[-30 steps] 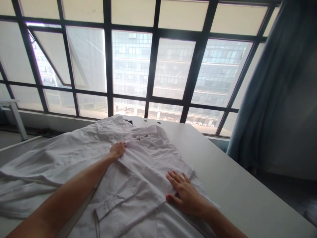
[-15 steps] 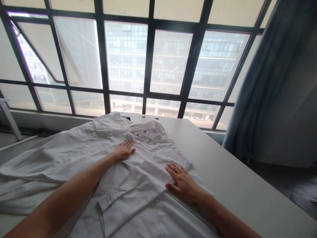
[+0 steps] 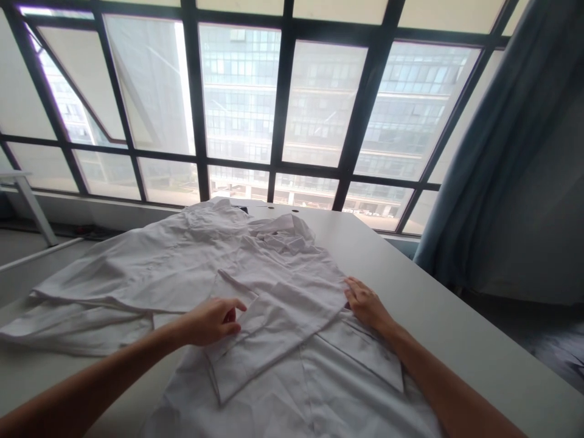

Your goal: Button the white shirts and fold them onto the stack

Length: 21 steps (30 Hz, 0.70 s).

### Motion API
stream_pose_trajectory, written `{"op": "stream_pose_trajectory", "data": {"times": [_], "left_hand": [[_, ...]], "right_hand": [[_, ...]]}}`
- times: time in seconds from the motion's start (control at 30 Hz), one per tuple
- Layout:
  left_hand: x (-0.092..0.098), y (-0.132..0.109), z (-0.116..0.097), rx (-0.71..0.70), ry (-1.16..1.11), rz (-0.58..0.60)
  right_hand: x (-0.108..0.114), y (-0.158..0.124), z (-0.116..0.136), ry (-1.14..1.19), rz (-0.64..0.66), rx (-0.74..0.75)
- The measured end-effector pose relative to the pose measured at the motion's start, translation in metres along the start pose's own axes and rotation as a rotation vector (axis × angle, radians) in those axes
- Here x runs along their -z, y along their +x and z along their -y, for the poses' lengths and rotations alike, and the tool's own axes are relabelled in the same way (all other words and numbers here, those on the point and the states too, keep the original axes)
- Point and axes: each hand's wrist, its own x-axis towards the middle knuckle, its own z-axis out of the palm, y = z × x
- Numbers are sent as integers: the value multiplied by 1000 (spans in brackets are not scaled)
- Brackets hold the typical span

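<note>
White shirt [image 3: 283, 286], one: the nearer of two white garments in my feed, lying on the table in front of me, its single collar [image 3: 289, 240] toward the far end. One long folded flap [image 3: 269, 331] crosses it from right to left.

Hands, two, both mine. Left hand [image 3: 212, 319]: above the flap's left part, index finger extended, the others curled, a gap between index and thumb; I cannot tell whether it touches cloth. Right hand [image 3: 365, 301]: at the shirt's right edge, fingers close together and bent; I cannot tell whether they pinch the fabric.

Second white garment [image 3: 150, 267], one: wrinkled, to the left, meeting the shirt.

White table [image 3: 447, 347], one: under both garments; at its far end I count two dark round spots [image 3: 295, 211] and one small black object [image 3: 241, 210], partly hidden.

Beyond: one dark-framed window wall [image 3: 283, 91], with one pane [image 3: 82, 79] tilted open at left; one blue-grey curtain [image 3: 497, 170] at right; one pale slanting leg [image 3: 36, 210] at far left.
</note>
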Motion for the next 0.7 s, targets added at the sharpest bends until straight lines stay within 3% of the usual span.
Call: {"op": "stream_pose_trajectory", "data": {"times": [0.13, 0.27, 0.5, 0.7], "left_hand": [[6, -5, -2, 0, -232, 21], [17, -11, 2, 64, -362, 146], [21, -18, 1, 73, -71, 196], [29, -21, -3, 148, -41, 348]], "right_hand": [[-1, -1, 2, -17, 9, -7], [0, -3, 5, -40, 31, -36], [8, -8, 13, -120, -11, -50], [15, -10, 19, -221, -53, -110]]}}
